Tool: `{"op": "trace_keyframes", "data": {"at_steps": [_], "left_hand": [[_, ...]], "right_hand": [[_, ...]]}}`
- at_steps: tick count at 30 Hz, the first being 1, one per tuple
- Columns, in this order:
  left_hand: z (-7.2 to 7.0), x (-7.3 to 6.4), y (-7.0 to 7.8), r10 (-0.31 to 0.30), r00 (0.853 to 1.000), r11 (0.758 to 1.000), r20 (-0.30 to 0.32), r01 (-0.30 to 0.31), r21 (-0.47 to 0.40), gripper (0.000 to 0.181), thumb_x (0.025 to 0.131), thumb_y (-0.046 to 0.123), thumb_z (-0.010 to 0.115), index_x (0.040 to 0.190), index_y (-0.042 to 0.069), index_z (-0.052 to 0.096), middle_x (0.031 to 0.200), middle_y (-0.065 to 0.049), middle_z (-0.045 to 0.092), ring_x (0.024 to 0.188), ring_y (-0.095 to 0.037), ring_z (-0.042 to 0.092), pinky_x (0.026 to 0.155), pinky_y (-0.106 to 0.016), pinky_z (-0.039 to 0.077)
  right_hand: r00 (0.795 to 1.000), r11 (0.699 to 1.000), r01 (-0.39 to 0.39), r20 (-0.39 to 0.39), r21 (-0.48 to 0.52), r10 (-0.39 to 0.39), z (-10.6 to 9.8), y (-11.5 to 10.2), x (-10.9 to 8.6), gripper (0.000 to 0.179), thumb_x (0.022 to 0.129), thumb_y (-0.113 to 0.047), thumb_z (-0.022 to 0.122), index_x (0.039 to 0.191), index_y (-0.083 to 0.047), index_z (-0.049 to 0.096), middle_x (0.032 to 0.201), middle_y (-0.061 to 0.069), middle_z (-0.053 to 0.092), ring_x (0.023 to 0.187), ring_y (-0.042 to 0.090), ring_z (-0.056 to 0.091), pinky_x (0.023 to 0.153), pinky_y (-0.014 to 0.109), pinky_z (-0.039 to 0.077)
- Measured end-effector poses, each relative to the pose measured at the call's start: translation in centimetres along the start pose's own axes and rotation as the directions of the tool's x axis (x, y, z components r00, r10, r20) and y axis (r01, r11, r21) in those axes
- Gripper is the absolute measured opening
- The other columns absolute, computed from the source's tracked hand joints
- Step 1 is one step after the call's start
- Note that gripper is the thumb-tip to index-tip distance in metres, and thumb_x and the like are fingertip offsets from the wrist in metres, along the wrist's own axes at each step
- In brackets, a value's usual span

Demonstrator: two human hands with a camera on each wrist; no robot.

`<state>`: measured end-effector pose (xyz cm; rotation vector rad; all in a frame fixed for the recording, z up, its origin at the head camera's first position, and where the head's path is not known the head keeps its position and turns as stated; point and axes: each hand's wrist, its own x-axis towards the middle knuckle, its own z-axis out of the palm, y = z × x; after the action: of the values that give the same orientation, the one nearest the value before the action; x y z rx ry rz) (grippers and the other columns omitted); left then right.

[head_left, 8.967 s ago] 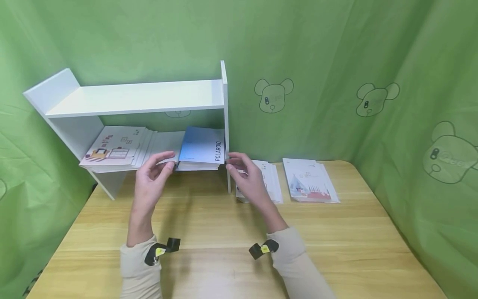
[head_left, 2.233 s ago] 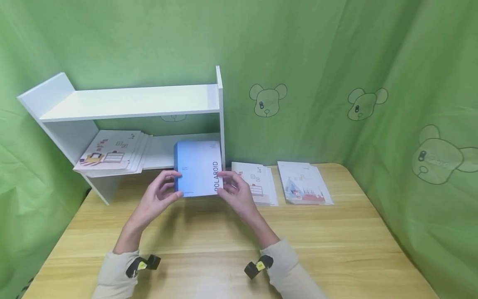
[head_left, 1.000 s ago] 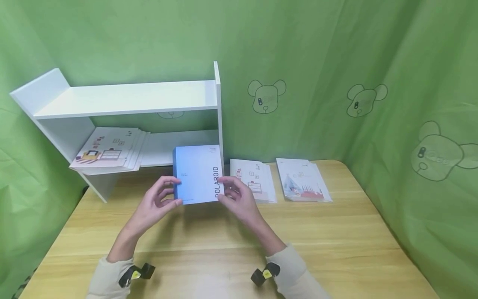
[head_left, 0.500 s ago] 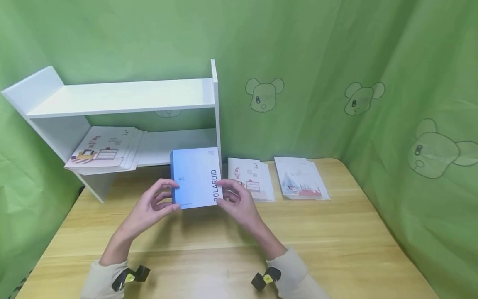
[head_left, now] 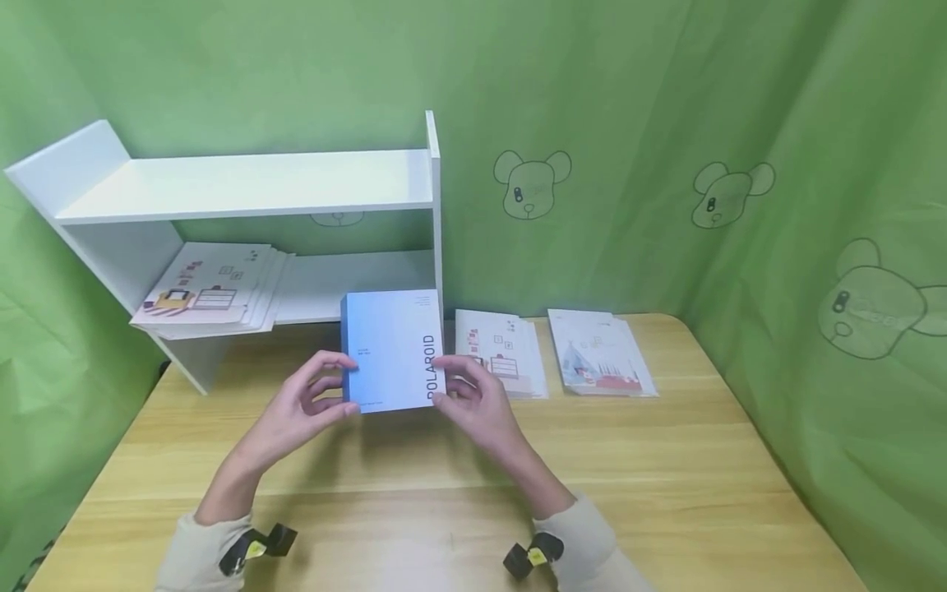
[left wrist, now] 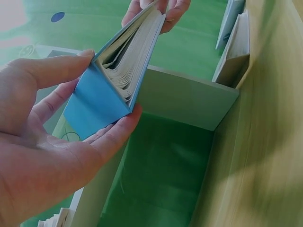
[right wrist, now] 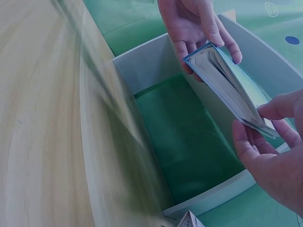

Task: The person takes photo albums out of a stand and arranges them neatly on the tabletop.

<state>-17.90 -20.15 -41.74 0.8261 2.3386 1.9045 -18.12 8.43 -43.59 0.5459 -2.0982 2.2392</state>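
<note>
Both hands hold a blue-to-white photo album (head_left: 394,349) marked POLAROID, cover up, in front of the shelf's lower board. My left hand (head_left: 307,407) grips its blue spine side, thumb on the near corner and fingers along the edge and underneath. The opposite edge is pinched by my right hand (head_left: 477,403), between thumb and fingers. In the left wrist view, the album (left wrist: 102,97) shows its thick leaves between the covers, slightly fanned. The right wrist view shows the album (right wrist: 227,85) tilted, held at both ends above the tabletop.
A white two-tier shelf (head_left: 251,187) stands at the back left of the wooden table (head_left: 414,501). On its lower board lies a fanned stack of illustrated booklets (head_left: 203,288). To its right lie two more booklet stacks, one nearer (head_left: 499,353) and one farther (head_left: 599,353).
Nine seconds ago the album lay on the lower board, hands beside it. Both hands have since gripped it and drawn it out toward me. Over the last half second it stays nearly still.
</note>
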Motion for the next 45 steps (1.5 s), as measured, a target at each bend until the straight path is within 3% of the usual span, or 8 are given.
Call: {"op": "trace_keyframes", "data": {"at_steps": [9,19,26,39,45], "left_hand": [[0.6,0.1,0.4,-0.036,0.999,0.999,0.02,0.036,0.0,0.049,0.089,-0.006,0.074,0.131,0.002,0.05,0.138,-0.02,0.048,0.119,-0.038,0.059,0.098,-0.039,0.058],[1.3,0.1,0.0,-0.023,1.0,1.0,0.012,0.023,-0.017,0.05,0.089,-0.007,0.074,0.132,0.003,0.05,0.142,-0.02,0.047,0.12,-0.042,0.058,0.101,-0.041,0.057],[1.8,0.2,0.2,-0.018,1.0,1.0,0.001,0.018,-0.023,0.05,0.089,-0.007,0.074,0.132,0.003,0.051,0.14,-0.02,0.049,0.119,-0.041,0.058,0.1,-0.036,0.057],[2.4,0.2,0.0,-0.006,1.0,0.999,0.014,0.007,-0.046,0.05,0.089,-0.007,0.074,0.132,0.003,0.052,0.139,-0.019,0.049,0.119,-0.04,0.059,0.101,-0.043,0.057],[2.9,0.4,0.2,-0.004,1.0,0.999,0.013,0.005,-0.042,0.05,0.089,-0.006,0.075,0.133,0.003,0.052,0.14,-0.02,0.049,0.12,-0.041,0.058,0.101,-0.04,0.057]], "right_hand": [[1.0,1.0,0.017,0.004,-0.024,-0.017,-0.6,-0.1,-0.5,0.045,0.086,0.014,0.069,0.128,0.002,0.062,0.136,0.016,0.058,0.117,0.039,0.061,0.098,0.036,0.058],[1.0,1.0,0.023,0.006,-0.006,-0.023,-1.2,-0.1,-0.8,0.044,0.085,0.016,0.068,0.128,0.006,0.06,0.135,0.019,0.057,0.113,0.041,0.062,0.095,0.035,0.06],[1.0,1.0,0.023,0.003,0.009,-0.023,-1.5,-0.4,-1.1,0.044,0.085,0.017,0.067,0.128,0.006,0.06,0.136,0.02,0.057,0.115,0.045,0.06,0.095,0.035,0.06],[1.0,0.999,0.022,0.004,-0.024,-0.022,-2.1,-0.5,-1.6,0.044,0.086,0.013,0.069,0.129,0.004,0.061,0.138,0.018,0.057,0.115,0.038,0.062,0.096,0.034,0.059],[1.0,1.0,0.023,-0.001,-0.016,-0.023,-2.4,-0.6,-1.9,0.046,0.086,0.013,0.069,0.129,0.005,0.06,0.139,0.019,0.056,0.116,0.039,0.061,0.097,0.037,0.059]]}}
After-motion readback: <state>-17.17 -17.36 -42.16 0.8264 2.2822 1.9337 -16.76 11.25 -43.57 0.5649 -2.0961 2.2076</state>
